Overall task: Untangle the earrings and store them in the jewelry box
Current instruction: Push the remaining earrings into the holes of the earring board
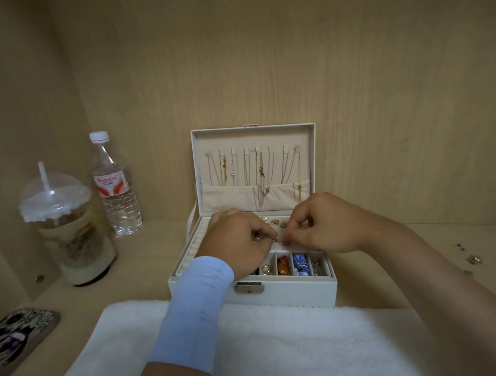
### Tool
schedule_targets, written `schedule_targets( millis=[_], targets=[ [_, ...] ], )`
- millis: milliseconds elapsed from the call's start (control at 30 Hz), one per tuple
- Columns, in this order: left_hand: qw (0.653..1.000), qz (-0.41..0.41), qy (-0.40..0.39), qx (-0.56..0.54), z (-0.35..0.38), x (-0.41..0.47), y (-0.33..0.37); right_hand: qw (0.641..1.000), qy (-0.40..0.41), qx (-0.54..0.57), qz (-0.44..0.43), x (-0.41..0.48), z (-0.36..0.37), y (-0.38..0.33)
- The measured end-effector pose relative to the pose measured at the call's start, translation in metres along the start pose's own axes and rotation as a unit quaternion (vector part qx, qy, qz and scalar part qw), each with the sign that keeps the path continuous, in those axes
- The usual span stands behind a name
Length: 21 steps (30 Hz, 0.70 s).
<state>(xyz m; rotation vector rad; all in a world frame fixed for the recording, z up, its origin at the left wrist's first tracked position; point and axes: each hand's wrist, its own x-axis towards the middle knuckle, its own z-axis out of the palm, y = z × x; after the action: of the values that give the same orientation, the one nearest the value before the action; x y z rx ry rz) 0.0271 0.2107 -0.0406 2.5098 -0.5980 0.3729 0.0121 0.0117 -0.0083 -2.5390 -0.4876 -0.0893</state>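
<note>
A small tangle of earrings is pinched between the curled fingers of the left hand and the right hand, just above the open white jewelry box, which is set on the counter just beyond a white towel. A water bottle and a lidded drink cup are stood at the far left, and small loose jewelry pieces are scattered at the right.
</note>
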Motion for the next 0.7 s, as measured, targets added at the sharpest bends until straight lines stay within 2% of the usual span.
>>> schedule_targets(
  millis=[300, 433, 500, 600, 700],
  targets=[
    [1.000, 0.004, 0.002, -0.018, 0.000, 0.001, -0.001, 1.000, -0.017, 0.016, -0.003, 0.001, 0.001, 0.002],
    [0.999, 0.013, 0.020, -0.030, -0.004, -0.001, 0.006, 0.999, 0.023, 0.037, -0.009, -0.001, -0.006, 0.006],
    [0.997, 0.008, 0.044, -0.065, -0.006, 0.000, 0.017, 0.999, 0.038, 0.038, -0.007, -0.006, -0.014, 0.012],
    [0.978, 0.000, 0.074, -0.193, 0.000, 0.005, 0.044, 0.998, 0.058, 0.019, 0.001, -0.023, -0.032, 0.030],
    [0.975, 0.025, 0.047, -0.217, 0.016, 0.014, 0.083, 0.996, 0.081, -0.013, 0.025, -0.048, -0.056, 0.057]
  ],
)
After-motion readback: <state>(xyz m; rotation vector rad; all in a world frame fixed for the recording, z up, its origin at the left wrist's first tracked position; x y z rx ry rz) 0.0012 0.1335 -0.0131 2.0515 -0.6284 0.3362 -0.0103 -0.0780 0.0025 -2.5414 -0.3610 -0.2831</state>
